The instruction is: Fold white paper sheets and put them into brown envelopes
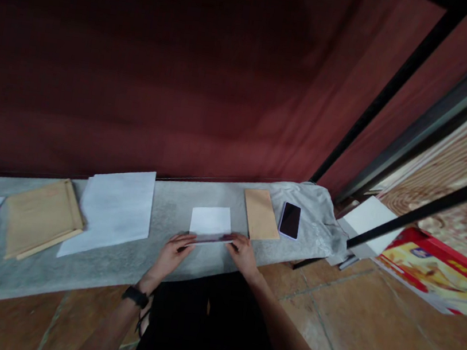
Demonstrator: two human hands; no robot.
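Both hands, left (pixel 174 252) and right (pixel 243 253), grip the folded paper's (pixel 211 221) near edge; phone (pixel 290 220) at two o'clock.

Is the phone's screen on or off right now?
Off, by the look of it: the phone lies face up on the grey cloth, its screen dark.

Site: seemingly indoors; exact type undetermined. Tiled floor (pixel 352 319) at 5 o'clock. Dark red backdrop (pixel 191 105) at 12. Long narrow table (pixel 173 201), grey cloth cover, runs from 9 toward 3, bearing white paper (pixel 210 218) and brown envelope (pixel 261 215), desk-like. Black pole (pixel 383 100) at 2; red-yellow printed carton (pixel 441 271) at 4.
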